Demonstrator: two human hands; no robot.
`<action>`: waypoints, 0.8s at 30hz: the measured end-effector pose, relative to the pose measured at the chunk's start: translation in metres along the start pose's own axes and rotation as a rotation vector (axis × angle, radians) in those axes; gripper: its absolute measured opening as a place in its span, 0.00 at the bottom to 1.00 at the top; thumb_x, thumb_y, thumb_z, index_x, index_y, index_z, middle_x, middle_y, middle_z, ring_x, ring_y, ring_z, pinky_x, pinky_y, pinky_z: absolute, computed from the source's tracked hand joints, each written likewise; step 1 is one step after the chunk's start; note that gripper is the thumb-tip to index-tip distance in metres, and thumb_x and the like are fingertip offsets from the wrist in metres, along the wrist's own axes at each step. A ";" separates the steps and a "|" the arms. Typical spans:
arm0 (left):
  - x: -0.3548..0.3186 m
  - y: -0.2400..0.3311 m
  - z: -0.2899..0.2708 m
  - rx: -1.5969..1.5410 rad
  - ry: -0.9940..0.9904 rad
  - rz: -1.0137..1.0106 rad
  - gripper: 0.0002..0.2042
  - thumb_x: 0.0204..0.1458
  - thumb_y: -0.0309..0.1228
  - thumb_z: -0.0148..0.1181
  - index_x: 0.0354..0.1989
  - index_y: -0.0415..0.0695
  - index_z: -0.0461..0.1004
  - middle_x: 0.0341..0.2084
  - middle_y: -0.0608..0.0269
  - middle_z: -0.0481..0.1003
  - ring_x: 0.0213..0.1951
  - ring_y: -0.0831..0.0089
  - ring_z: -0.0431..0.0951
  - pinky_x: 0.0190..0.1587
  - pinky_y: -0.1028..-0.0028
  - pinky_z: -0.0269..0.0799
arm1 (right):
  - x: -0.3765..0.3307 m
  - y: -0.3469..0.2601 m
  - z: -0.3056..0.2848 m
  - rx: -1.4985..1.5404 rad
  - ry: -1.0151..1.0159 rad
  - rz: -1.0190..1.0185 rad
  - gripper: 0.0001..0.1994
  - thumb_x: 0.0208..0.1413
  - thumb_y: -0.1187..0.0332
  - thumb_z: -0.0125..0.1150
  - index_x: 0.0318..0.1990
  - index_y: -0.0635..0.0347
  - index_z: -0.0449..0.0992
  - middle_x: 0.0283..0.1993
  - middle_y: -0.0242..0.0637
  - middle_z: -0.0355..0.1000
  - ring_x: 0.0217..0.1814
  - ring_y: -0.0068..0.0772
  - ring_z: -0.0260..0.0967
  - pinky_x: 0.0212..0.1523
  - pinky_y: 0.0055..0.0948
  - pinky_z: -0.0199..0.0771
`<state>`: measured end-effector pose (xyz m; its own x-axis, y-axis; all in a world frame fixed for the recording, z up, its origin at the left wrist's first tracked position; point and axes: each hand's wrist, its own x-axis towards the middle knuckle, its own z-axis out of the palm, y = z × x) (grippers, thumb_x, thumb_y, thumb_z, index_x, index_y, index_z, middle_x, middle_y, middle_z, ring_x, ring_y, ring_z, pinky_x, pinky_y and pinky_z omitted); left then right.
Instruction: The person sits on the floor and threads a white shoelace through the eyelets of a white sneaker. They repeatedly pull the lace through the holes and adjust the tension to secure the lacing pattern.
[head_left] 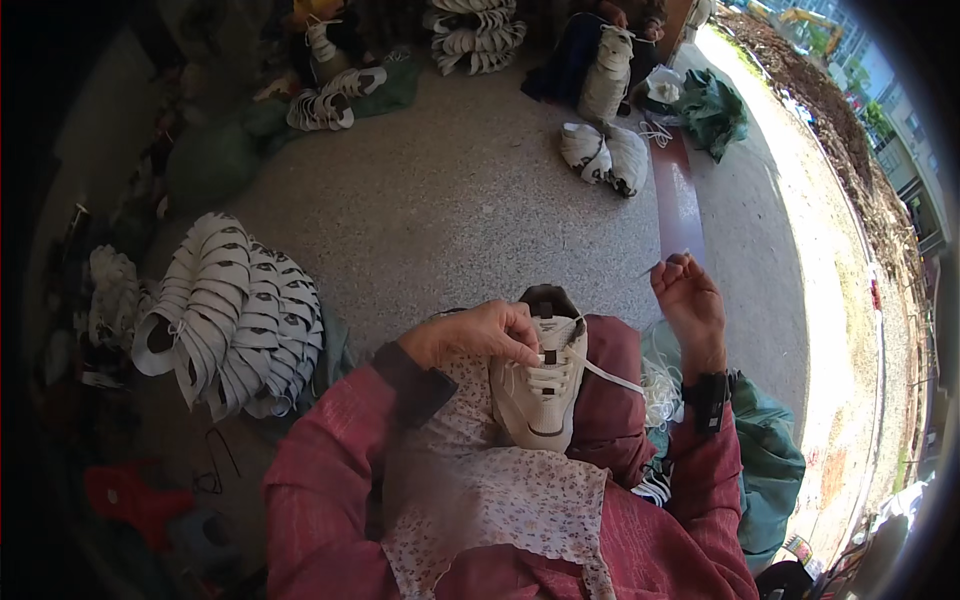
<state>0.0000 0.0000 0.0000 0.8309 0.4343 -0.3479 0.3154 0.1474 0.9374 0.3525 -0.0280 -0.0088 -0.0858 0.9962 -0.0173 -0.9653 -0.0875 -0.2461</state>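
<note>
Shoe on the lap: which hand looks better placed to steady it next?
Probably the left hand: it is right at the laced front of the shoe, while the right hand is raised off to the side, apart from it.

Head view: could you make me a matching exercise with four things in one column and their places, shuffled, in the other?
Column one:
1. Cream fabric laced shoe
2. Left hand
3. Right hand
4. Curved stack of white shoe uppers

Column two:
A. Raised, apart from the shoe
B. Toward the picture's left edge
C. On the person's lap
D. At the white laces

Pairs: 1-C, 2-D, 3-A, 4-B
</note>
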 end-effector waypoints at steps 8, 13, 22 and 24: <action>0.010 0.007 0.006 -0.040 -0.005 0.044 0.14 0.46 0.38 0.75 0.41 0.49 0.83 0.39 0.69 0.68 0.45 0.73 0.70 0.51 0.73 0.65 | -0.035 -0.146 -0.035 0.070 0.212 -0.215 0.06 0.68 0.73 0.43 0.39 0.65 0.66 0.31 0.37 0.64 0.33 0.36 0.63 0.46 0.38 0.70; 0.006 -0.005 0.013 0.332 0.183 0.186 0.15 0.47 0.35 0.72 0.44 0.49 0.82 0.40 0.65 0.70 0.42 0.72 0.73 0.44 0.72 0.71 | -0.035 -0.097 -0.058 -0.094 0.191 -0.306 0.10 0.67 0.72 0.52 0.52 0.67 0.68 0.41 0.40 0.74 0.41 0.34 0.70 0.49 0.37 0.74; 0.054 -0.004 0.105 1.275 0.331 0.597 0.19 0.49 0.26 0.58 0.51 0.39 0.73 0.32 0.61 0.74 0.34 0.61 0.82 0.35 0.68 0.77 | -0.076 -0.077 -0.058 -0.213 0.325 -0.194 0.22 0.64 0.79 0.55 0.64 0.68 0.64 0.58 0.40 0.73 0.47 0.27 0.76 0.47 0.26 0.81; 0.060 -0.004 0.115 1.368 0.278 0.488 0.19 0.49 0.26 0.57 0.52 0.38 0.73 0.31 0.61 0.74 0.35 0.61 0.82 0.35 0.68 0.77 | -0.084 -0.078 -0.059 -0.206 0.276 -0.172 0.23 0.64 0.78 0.55 0.65 0.68 0.62 0.57 0.39 0.73 0.46 0.25 0.76 0.47 0.25 0.81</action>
<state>0.1014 -0.0764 -0.0263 0.9170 0.3688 0.1522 0.3451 -0.9246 0.1614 0.4492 -0.1045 -0.0455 0.1698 0.9623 -0.2125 -0.8878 0.0558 -0.4568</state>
